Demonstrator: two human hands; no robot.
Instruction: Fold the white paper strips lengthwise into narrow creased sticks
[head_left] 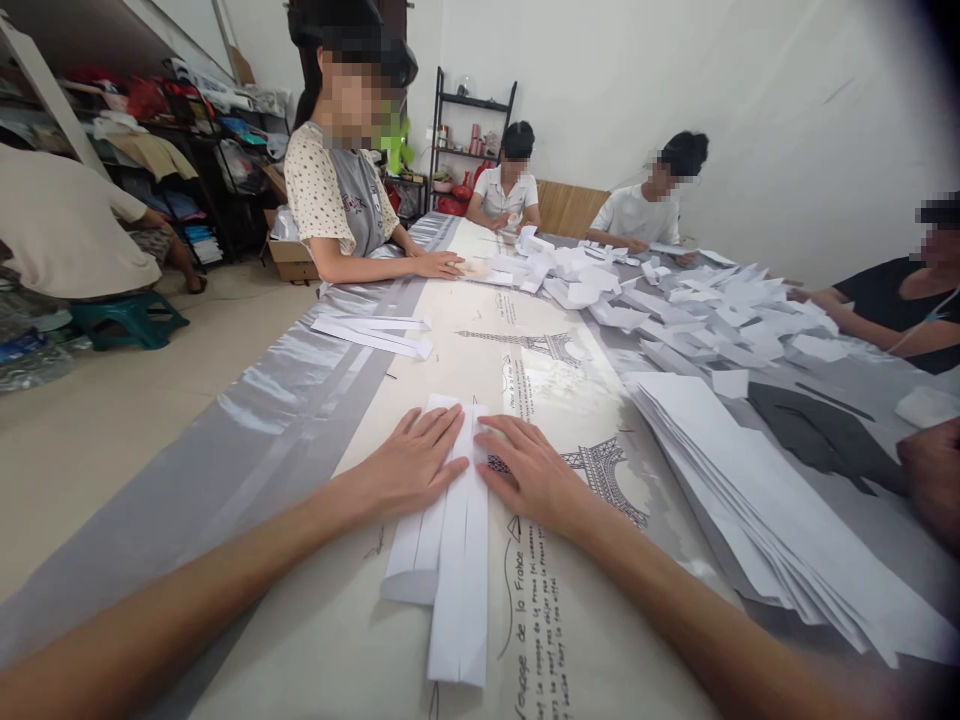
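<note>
Two overlapping folded paper strips (459, 600) lie under the grip: the left hand (412, 462) rests flat on them, unclenched, while the right hand (534, 475), loosely curved, sets fingertips at their right edge. Beneath spreads a printed tablecloth (592, 650); beyond the left hand lie loose strips (375, 337), right of the grip stacked sheets (750, 500), then heaped papers (720, 310).
</note>
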